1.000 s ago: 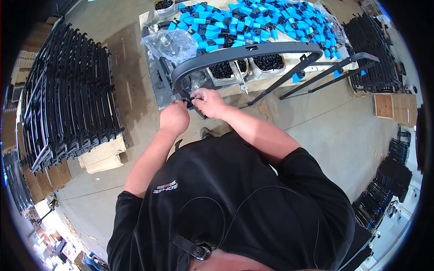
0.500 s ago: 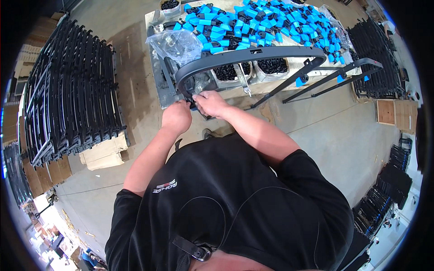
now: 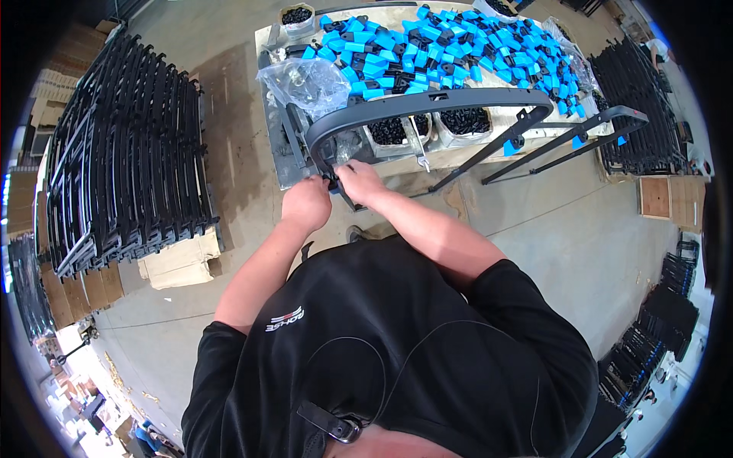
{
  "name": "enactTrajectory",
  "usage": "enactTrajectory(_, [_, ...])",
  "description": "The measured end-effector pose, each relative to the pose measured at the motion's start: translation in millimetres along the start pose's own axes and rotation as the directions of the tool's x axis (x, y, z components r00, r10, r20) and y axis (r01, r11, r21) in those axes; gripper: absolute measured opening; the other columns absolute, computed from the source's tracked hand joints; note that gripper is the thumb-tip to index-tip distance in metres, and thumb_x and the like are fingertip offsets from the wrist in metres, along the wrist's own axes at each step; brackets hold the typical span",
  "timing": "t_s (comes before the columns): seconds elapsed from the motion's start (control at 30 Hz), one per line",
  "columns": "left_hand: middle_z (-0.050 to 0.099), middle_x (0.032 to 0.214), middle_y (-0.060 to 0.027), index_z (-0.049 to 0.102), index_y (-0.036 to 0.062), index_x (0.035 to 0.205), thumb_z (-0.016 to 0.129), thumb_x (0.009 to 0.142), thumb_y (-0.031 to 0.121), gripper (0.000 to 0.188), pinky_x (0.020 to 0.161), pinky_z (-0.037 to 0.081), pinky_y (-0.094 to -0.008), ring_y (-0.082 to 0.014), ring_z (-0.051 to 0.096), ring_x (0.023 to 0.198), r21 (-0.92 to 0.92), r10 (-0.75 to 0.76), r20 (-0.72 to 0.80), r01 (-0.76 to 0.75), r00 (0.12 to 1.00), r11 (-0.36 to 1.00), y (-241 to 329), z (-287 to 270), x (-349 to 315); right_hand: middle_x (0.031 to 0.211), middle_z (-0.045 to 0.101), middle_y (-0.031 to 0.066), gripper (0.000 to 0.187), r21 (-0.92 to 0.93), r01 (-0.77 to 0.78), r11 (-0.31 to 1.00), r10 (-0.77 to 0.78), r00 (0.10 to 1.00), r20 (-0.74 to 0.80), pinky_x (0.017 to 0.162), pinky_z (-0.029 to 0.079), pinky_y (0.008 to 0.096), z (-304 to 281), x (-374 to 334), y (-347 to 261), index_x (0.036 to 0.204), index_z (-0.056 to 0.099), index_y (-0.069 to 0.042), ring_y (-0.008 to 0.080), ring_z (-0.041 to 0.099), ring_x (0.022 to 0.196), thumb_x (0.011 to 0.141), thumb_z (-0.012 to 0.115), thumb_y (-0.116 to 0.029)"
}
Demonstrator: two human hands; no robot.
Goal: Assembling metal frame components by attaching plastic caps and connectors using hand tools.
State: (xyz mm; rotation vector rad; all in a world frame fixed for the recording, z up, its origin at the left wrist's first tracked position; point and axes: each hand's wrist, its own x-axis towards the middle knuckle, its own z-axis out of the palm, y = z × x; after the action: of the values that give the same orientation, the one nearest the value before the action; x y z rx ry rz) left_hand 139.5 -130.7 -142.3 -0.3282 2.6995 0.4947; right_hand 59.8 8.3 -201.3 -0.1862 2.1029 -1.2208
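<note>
A black metal frame (image 3: 489, 98) with a rounded, bent bar stands across the front of the worktable, its straight legs slanting down. At its near-left corner my two hands meet. My left hand (image 3: 307, 204) is closed, fingertips pinched at a small dark piece with a bit of blue (image 3: 334, 188) against the frame's end; the fingers mostly hide it. Beside it, my right hand (image 3: 360, 183) is closed round the frame's lower end, thumb toward the left hand. Behind the bar, a clear plastic bag (image 3: 305, 80) lies on the table.
A heap of blue-and-black parts (image 3: 427, 53) covers the worktable (image 3: 389, 169). Tubs of small black parts (image 3: 464, 120) and a silver metal tool (image 3: 418, 149) sit along its near edge. Stacked black frames (image 3: 126, 160) stand left; a second frame (image 3: 588, 126) leans right.
The view has shifted slightly, so the table and frame sit a little lower and farther right. Both hands stay at the same frame corner, with only small finger movement.
</note>
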Motion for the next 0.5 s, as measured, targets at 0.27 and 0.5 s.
enactTrajectory(0.27, [0.07,0.106,-0.0242,0.064,0.0005,0.105,0.043,0.105,0.025,0.032,0.09,0.052,-0.0512,-0.0412,0.066,0.102,0.011,0.01,-0.027,-0.009,1.0,1.0,-0.1,3.6,-1.2,0.109,0.069,0.0291,0.046,0.111,0.136,0.984,-0.128,0.989,-0.078,0.092,0.049,0.0477,4.8,-10.1,3.8,0.107,0.07,0.004,0.0446,0.064,0.108,0.096,0.052,-0.037])
enactTrajectory(0.5, [0.07,0.107,-0.0233,0.064,0.001,0.105,0.043,0.105,0.026,0.033,0.091,0.052,-0.0509,-0.0403,0.066,0.103,-0.003,-0.019,-0.018,0.019,1.0,1.0,1.0,2.3,-0.8,0.086,0.069,0.0181,0.041,-0.052,0.152,0.987,-0.158,0.978,-0.139,0.08,0.051,0.0384,14.7,-0.2,16.2,0.106,0.069,0.004,0.0267,0.066,0.084,0.099,0.053,-0.034])
